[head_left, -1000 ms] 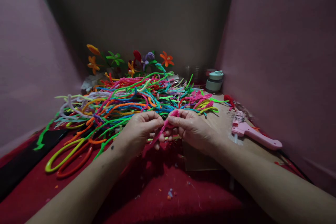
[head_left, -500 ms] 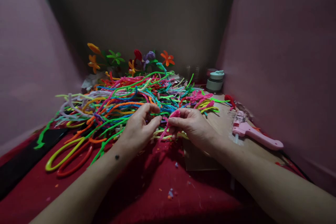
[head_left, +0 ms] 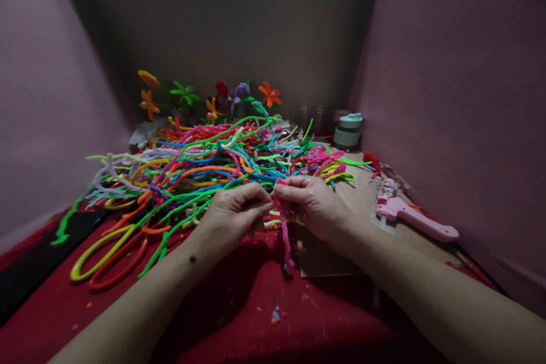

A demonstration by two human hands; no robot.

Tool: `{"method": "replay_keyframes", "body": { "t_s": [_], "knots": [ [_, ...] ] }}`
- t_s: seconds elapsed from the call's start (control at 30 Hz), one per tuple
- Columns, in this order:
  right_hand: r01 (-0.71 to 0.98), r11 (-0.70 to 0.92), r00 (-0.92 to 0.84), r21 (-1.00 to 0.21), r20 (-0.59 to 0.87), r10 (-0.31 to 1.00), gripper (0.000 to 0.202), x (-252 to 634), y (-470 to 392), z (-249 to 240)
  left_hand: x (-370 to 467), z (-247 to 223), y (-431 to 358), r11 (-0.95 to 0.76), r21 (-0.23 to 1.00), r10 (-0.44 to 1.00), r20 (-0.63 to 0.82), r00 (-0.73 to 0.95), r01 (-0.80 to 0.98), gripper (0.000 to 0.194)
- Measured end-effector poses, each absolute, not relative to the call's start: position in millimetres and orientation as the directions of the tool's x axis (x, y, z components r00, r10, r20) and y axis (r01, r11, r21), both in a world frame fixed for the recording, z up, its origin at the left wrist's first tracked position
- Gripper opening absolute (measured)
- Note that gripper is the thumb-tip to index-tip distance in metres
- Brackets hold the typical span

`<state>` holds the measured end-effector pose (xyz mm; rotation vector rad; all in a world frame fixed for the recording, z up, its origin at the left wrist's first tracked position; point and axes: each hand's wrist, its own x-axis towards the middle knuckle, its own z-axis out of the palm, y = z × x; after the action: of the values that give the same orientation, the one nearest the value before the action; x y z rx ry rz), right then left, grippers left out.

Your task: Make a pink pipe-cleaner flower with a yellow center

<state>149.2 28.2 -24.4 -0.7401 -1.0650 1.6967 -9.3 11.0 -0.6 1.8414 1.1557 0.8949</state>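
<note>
A pink pipe cleaner [head_left: 285, 239] is bent between my hands, one end hanging down over the red cloth. My right hand [head_left: 313, 200] pinches its upper part between thumb and fingers. Close against it, my left hand [head_left: 239, 207] is closed in a pinch, its fingertips at the pink pipe cleaner's side. The exact grip of the left fingertips is partly hidden. Just beyond both hands lies a large heap of multicoloured pipe cleaners [head_left: 200, 173]. Bent pink pipe cleaner loops [head_left: 324, 156] rest at the heap's right end.
A pink glue gun [head_left: 420, 222] lies on a cardboard sheet [head_left: 328, 259] at the right. Behind it stands a lidded jar [head_left: 347, 132]. Pipe-cleaner flowers [head_left: 185, 92] stand at the back. Scraps dot the red cloth [head_left: 239, 307]; a black strip [head_left: 81, 233] lies at left.
My left hand has closed from a loose, parted pose into a pinch beside the right fingers. The pink pipe cleaner's free end now hangs lower, toward me. The right hand has barely moved.
</note>
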Motion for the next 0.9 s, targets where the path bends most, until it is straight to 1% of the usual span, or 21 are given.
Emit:
{"method": "replay_keyframes", "body": {
  "t_s": [0.17,0.23,0.33,0.4,0.47,0.57,0.63,0.77,0.9],
  "knots": [
    [-0.463,-0.111,-0.306,-0.879,0.041,0.951,0.024,147.9,28.3,-23.0,-7.2,1.4,10.3,-0.251,0.889,0.934,0.119,0.337,0.382,0.011],
    [-0.474,-0.113,-0.295,-0.873,0.036,0.955,0.023,146.9,28.5,-23.7,-7.8,-1.1,12.0,-0.203,0.908,0.935,0.069,0.349,0.366,0.009],
    [-0.456,-0.108,-0.287,-0.883,0.031,0.957,0.022,146.0,28.0,-25.3,-10.6,-4.4,15.6,-0.140,0.930,0.917,-0.008,0.398,0.340,0.007],
    [-0.423,-0.090,-0.285,-0.901,0.038,0.958,0.021,146.0,27.2,-25.6,-12.9,-4.6,17.8,-0.151,0.921,0.903,-0.020,0.429,0.360,0.008],
    [-0.391,-0.061,-0.278,-0.918,0.055,0.959,0.022,146.2,26.1,-25.1,-14.0,-2.8,18.6,-0.197,0.901,0.908,0.018,0.419,0.387,0.010],
    [-0.373,-0.039,-0.261,-0.927,0.065,0.963,0.023,146.1,24.4,-23.3,-12.1,1.5,16.0,-0.287,0.860,0.932,0.150,0.330,0.421,0.028],
    [-0.366,-0.033,-0.246,-0.930,0.063,0.967,0.024,145.6,23.5,-22.6,-8.2,3.0,12.1,-0.313,0.856,0.936,0.204,0.288,0.412,0.037],
    [-0.351,-0.019,-0.221,-0.936,0.063,0.973,0.024,144.3,23.1,-24.3,1.1,-1.9,5.0,-0.295,0.909,0.931,0.204,0.302,0.295,0.035],
    [-0.376,-0.055,-0.254,-0.925,0.046,0.966,0.021,143.5,23.0,-27.6,4.9,-10.1,3.7,-0.339,0.879,0.922,0.239,0.305,0.335,0.028]
  ]
}}
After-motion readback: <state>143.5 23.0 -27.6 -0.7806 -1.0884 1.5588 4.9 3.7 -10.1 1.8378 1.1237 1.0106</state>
